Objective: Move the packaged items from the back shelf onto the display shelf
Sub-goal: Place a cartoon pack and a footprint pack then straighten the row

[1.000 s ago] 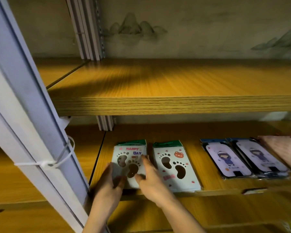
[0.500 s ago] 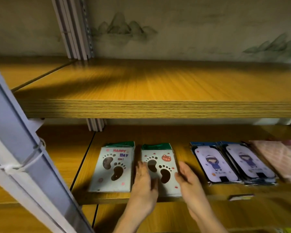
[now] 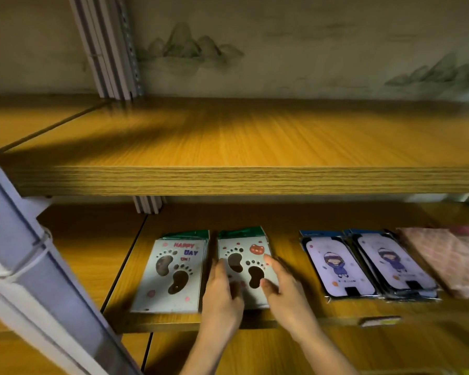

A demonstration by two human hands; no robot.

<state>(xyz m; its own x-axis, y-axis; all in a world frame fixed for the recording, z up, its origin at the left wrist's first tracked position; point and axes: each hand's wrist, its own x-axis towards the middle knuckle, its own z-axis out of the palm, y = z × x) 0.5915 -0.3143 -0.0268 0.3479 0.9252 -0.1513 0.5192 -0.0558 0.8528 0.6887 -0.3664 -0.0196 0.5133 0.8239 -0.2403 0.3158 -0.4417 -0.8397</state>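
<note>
Left hand, right hand flanking packet

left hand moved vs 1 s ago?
Yes. The left hand went rightward, away from the shelf seam: off the HAPPY DAY pack and onto the bear footprint pack.

White flat packet with green top strip: dark footprint cut-outs, red and blue lettering, pink dots. Second white green-topped packet: same footprints, red bear face. Lilac-white packet and its twin packet: blue header, black edging, cartoon figure in a purple coat. Pink checked cloth pack. Orange-brown wood-grain shelf board. Beige back wall, grey-green ink mountains. Grey-blue metal post, white tie.
</note>
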